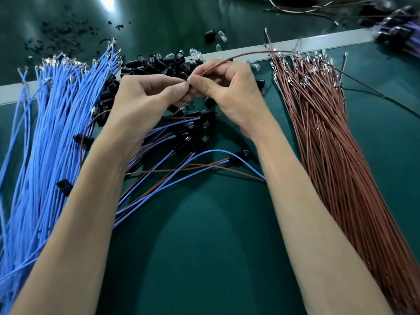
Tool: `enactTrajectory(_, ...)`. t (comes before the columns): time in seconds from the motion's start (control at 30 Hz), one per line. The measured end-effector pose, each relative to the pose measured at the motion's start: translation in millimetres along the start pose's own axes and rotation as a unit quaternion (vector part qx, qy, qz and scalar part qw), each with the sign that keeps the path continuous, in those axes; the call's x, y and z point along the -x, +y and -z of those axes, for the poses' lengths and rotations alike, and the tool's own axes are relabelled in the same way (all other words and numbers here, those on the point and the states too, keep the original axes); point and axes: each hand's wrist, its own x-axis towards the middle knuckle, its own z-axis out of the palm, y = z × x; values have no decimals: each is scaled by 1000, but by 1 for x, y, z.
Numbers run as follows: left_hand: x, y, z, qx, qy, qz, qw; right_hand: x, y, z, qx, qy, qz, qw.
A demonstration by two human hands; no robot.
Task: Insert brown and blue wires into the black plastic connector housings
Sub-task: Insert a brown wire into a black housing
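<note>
Surface: glossy dark green mat [204, 258], pale flat strip [318, 40] crossing it.
Left hand [145, 96]: thumb and forefinger pinch small dark piece [186, 83], mostly hidden.
Right hand [229, 92]: fingers curled, pinching 1 brown wire [238, 55] near its end, tips meeting left fingertips; wire arcs right over brown wire bundle [329, 137].
Blue wire bundle [52, 133] at left, metal terminals at far ends.
Black connector housings [159, 64] heaped behind hands; wired housings [188, 135] below wrists.

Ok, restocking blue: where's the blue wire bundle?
Head view: the blue wire bundle lies on the left, outside the left hand, its tips beside the black connector housings.
</note>
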Motion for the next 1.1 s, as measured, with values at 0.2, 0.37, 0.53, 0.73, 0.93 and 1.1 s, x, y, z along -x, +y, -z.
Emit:
enactTrajectory(0.2,-1,-2,5,-14,10,-19,1000,1,1,-4,-39,4,-18,999)
enactTrajectory(0.37,1,-5,-3,-37,31,-40,998,1,3,-7,33,41,17,998)
enactTrajectory(0.53,1,-7,-7,-21,46,-44,998,2,6,-9,34,56,27,997)
enactTrajectory(0.73,2,-9,-10,-28,64,-56,996,3,8,-9,28,44,38,998)
enactTrajectory(0.93,0,-5,-5,-13,66,-69,995,3,7,-5,-90,42,0,995)
enactTrajectory(1.1,1,-5,-3,-7,64,-70,995,3,3,-7,-117,40,-13,992)
